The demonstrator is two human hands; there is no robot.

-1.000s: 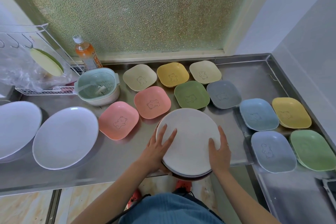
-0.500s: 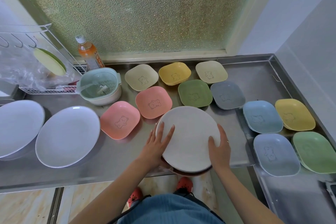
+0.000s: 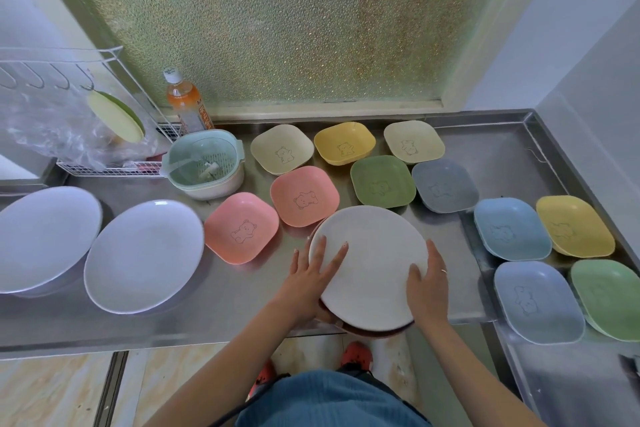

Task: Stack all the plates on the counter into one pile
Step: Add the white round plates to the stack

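Grips flat and open, left hand (image 3: 311, 274) and right hand (image 3: 427, 282) are pressing the pile (image 3: 374, 263); most plates (image 3: 143, 255) are lying unstacked.

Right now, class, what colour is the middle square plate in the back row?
The middle square plate is yellow, with a bear outline; the head view shows it.

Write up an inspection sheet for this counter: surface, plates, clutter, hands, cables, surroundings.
Surface: steel counter, with plates spread across it.
Job's things: white pile at the front edge; far-left white plate and near-left white plate not yet stacked; eleven small square dishes lying singly.
Clutter: strainer bowl, drink bottle, wire rack with a plastic bag.
Hands: left hand and right hand on the pile's top plate, fingers straight.
Cables: nothing seen.
Surroundings: frosted window behind, wall at right.
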